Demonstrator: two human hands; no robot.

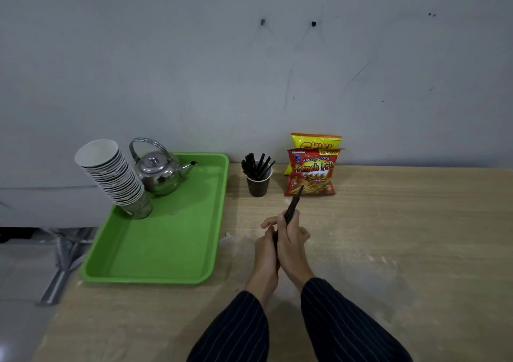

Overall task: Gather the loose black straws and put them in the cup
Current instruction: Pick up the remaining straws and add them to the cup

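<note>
Both hands' fingers (pixel 280 218) clasp the black straws (pixel 293 206), tips angled up-right toward the cup (pixel 258 185).

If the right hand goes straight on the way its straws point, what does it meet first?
Probably the red French fries bag: the straws held by the right hand already aim there, though depth is unclear.

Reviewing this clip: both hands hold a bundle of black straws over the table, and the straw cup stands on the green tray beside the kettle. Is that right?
Not quite. The head view shows the cup with straws standing on the bare wooden table, right of the green tray, not on it. The rest holds: the left hand and right hand hold the bundle of black straws.
</note>
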